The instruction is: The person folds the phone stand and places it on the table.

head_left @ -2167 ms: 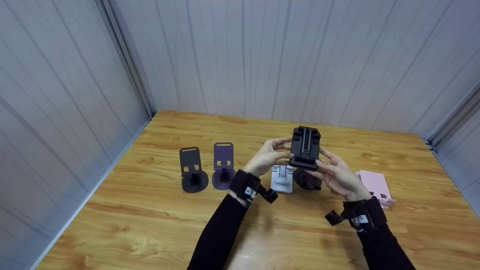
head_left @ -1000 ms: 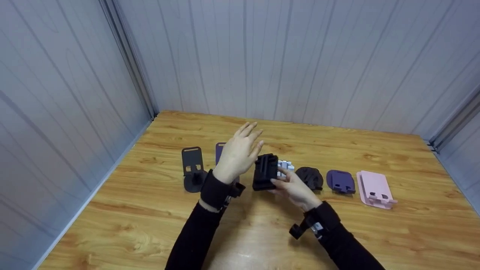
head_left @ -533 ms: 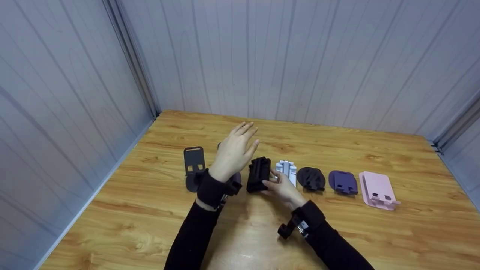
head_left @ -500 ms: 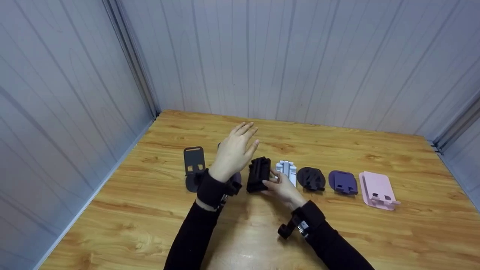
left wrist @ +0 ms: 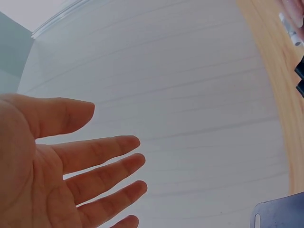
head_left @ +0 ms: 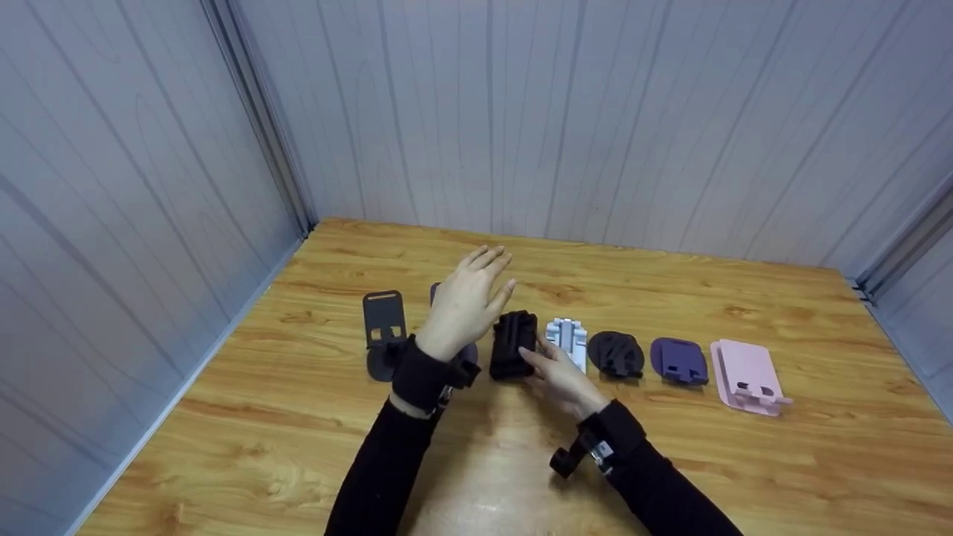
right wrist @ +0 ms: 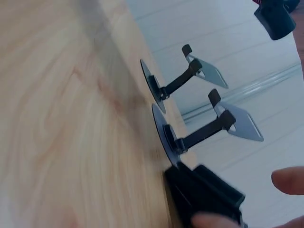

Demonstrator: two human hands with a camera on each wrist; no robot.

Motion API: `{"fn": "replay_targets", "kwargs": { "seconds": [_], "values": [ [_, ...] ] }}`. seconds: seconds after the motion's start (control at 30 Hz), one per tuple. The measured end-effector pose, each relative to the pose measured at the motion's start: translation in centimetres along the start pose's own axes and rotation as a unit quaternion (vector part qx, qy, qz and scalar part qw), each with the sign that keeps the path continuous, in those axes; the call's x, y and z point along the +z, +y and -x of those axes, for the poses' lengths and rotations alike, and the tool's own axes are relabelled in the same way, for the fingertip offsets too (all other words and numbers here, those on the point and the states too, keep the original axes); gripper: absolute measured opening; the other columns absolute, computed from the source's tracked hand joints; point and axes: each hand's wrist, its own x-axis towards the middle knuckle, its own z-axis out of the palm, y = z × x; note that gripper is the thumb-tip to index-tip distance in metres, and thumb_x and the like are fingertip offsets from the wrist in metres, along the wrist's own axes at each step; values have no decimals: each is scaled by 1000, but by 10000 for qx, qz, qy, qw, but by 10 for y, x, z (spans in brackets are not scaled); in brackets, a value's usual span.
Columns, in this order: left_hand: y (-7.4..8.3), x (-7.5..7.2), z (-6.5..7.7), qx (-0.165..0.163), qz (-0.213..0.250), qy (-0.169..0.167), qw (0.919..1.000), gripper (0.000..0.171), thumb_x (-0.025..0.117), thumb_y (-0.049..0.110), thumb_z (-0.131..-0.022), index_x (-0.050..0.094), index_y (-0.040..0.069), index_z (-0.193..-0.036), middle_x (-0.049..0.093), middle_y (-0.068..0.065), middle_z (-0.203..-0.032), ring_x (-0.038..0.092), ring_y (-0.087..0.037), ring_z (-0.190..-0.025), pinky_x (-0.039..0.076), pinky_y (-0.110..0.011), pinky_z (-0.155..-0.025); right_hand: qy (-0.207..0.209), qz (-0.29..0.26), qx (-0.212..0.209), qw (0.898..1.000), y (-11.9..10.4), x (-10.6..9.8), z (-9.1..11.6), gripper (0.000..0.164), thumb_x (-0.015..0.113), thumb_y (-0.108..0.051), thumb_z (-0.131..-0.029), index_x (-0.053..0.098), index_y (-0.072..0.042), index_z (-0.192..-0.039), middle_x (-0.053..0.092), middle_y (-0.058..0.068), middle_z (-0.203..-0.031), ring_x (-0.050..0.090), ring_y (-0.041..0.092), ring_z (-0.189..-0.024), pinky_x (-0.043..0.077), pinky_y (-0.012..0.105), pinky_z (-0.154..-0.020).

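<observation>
A folded black phone stand (head_left: 514, 339) lies on the wooden table near the middle of the row. My right hand (head_left: 562, 380) is at its right side, the thumb over its lower right part. In the right wrist view a fingertip (right wrist: 289, 180) shows apart from that black stand (right wrist: 204, 192). My left hand (head_left: 463, 305) hovers left of it, fingers extended, palm bare in the left wrist view. It partly hides an unfolded purple phone stand (head_left: 467, 356). Right of the black stand lies a white phone stand (head_left: 567, 339), partly covered by my right hand.
An unfolded dark grey phone stand (head_left: 383, 316) stands at the left of the row. To the right lie folded stands: a black round-based one (head_left: 616, 353), a purple one (head_left: 679, 361) and a pink one (head_left: 747, 372). Pale panel walls (head_left: 521, 119) border the wooden table (head_left: 260, 432).
The black stand has come down and left from both hands onto the table. My left hand has let it go and moved left. Lately the right thumb has shifted slightly upward.
</observation>
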Motion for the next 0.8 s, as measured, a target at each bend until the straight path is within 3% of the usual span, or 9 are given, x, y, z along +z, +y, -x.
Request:
{"fn": "replay_targets", "kwargs": {
  "seconds": [0.2,0.37,0.47,0.53,0.57,0.7,0.73,0.77,0.8],
  "values": [
    [-1,0,0,41,16,40,10000,48,48,30,-105,49,3,-144,45,-14,-153,36,-33,-145,31,-46,-120,-54,355,-203,9991,1,6,2,76,41,-11,-106,-16,2,-154,-23,23,-161,-19,37,-150,-5,52,-124],
    [-2,2,0,55,4,73,10000,47,50,28,-104,50,2,-143,46,-15,-152,37,-33,-145,31,-44,-120,-64,1220,-480,9913,4,7,4,80,50,-10,-101,-6,-1,-157,-15,21,-164,-15,36,-151,-5,56,-123],
    [-3,3,0,68,10,65,10000,47,51,27,-104,50,1,-143,46,-15,-151,38,-34,-144,32,-45,-120,-142,2023,-715,9766,5,8,8,80,56,-10,-99,2,-3,-158,-7,22,-165,-8,36,-152,0,55,-124],
    [-3,3,1,93,15,68,9999,46,51,27,-104,51,2,-142,46,-15,-151,38,-34,-144,33,-46,-119,-164,2869,-1129,9511,5,9,8,79,60,-7,-97,10,1,-157,2,27,-163,1,41,-152,7,57,-123],
    [-2,3,0,110,8,68,9999,46,51,27,-104,51,2,-142,47,-15,-151,39,-34,-144,34,-46,-119,-114,3379,-1413,9305,5,9,8,78,62,-4,-95,15,4,-156,8,31,-161,8,45,-150,13,58,-122],
    [-3,4,0,185,9,86,9998,46,51,28,-104,52,1,-142,48,-16,-150,40,-34,-142,35,-46,-118,610,5206,-2187,8230,6,10,5,73,72,1,-86,33,15,-146,31,42,-148,33,53,-139,32,59,-114],
    [-3,4,0,194,12,88,9998,47,51,28,-104,52,1,-141,48,-16,-150,41,-34,-142,35,-46,-118,774,5425,-2251,8056,6,10,4,73,74,1,-84,35,16,-144,34,43,-146,38,54,-136,36,58,-112],
    [-3,4,-1,190,12,63,9998,47,51,28,-103,52,1,-141,48,-16,-150,41,-34,-142,35,-46,-118,873,5548,-2249,7963,6,10,3,73,75,2,-83,37,18,-143,38,42,-144,42,53,-133,38,57,-111],
    [-3,4,-1,184,11,39,9998,47,51,28,-103,52,1,-141,48,-16,-150,41,-34,-142,34,-45,-119,944,5605,-2186,7932,6,10,3,75,76,1,-82,36,18,-143,42,41,-141,46,51,-130,41,55,-109]
  ]
}}
